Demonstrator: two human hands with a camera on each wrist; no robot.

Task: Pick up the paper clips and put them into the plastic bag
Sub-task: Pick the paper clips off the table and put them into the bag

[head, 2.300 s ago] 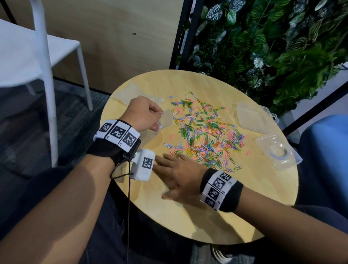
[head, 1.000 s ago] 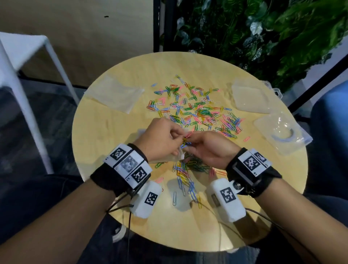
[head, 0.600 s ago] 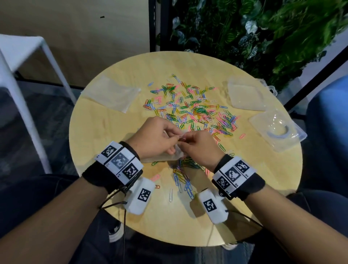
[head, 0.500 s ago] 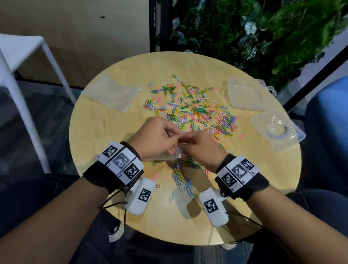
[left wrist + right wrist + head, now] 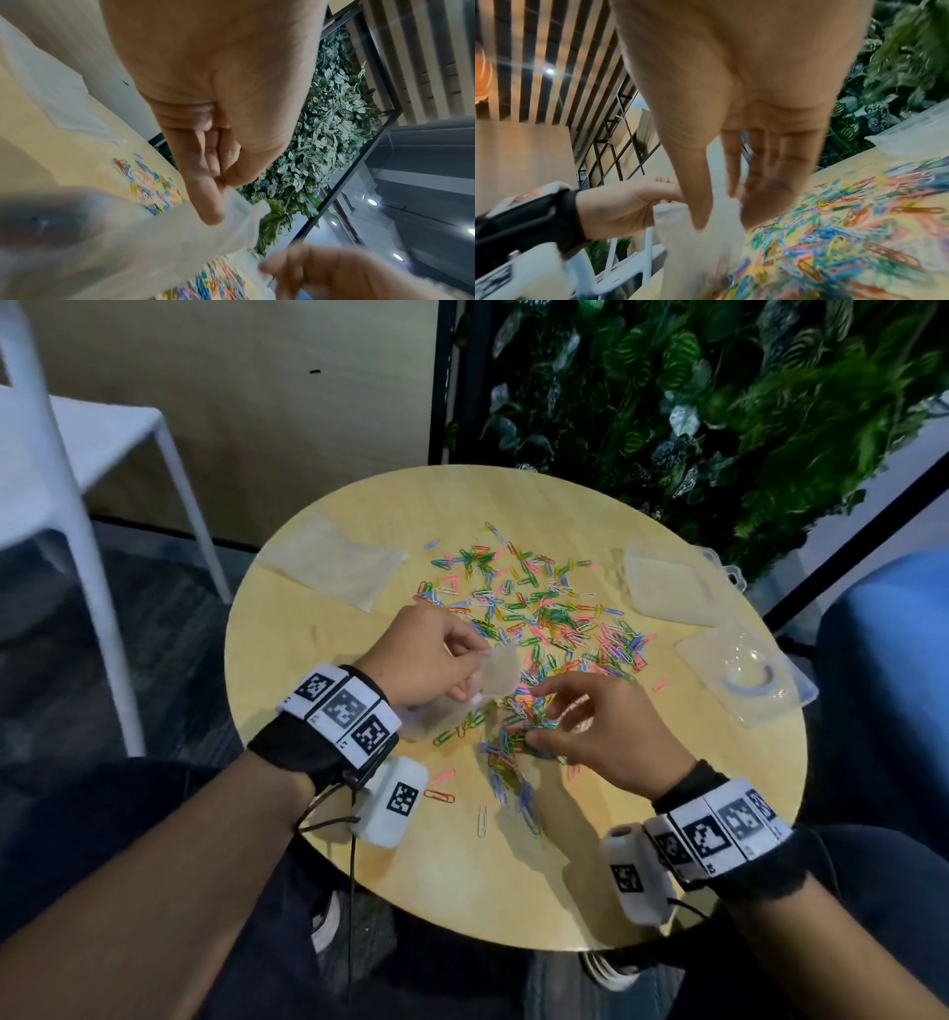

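Colourful paper clips (image 5: 544, 613) lie spread over the middle of the round wooden table (image 5: 318, 660), and a smaller heap of clips (image 5: 508, 762) lies nearer me. My left hand (image 5: 475, 654) pinches the rim of a small clear plastic bag (image 5: 495, 675) between thumb and fingers (image 5: 226, 182); the bag (image 5: 154, 243) hangs down from that pinch. My right hand (image 5: 534, 716) hovers over the near heap just right of the bag, fingers (image 5: 765, 192) spread and holding nothing. In the right wrist view the bag (image 5: 706, 233) stands just beyond my thumb, with clips (image 5: 834, 233) to its right.
A second flat plastic bag (image 5: 334, 562) lies at the table's back left and a third (image 5: 667, 588) at the back right. A clear plastic box (image 5: 744, 675) sits at the right edge. A white chair (image 5: 77, 454) stands left, a plant wall (image 5: 719, 403) behind, a blue seat (image 5: 898, 660) right.
Both hands were together at the bag's mouth. My right hand has let go and moved right and nearer, over the near heap of clips. My left hand still holds the bag.
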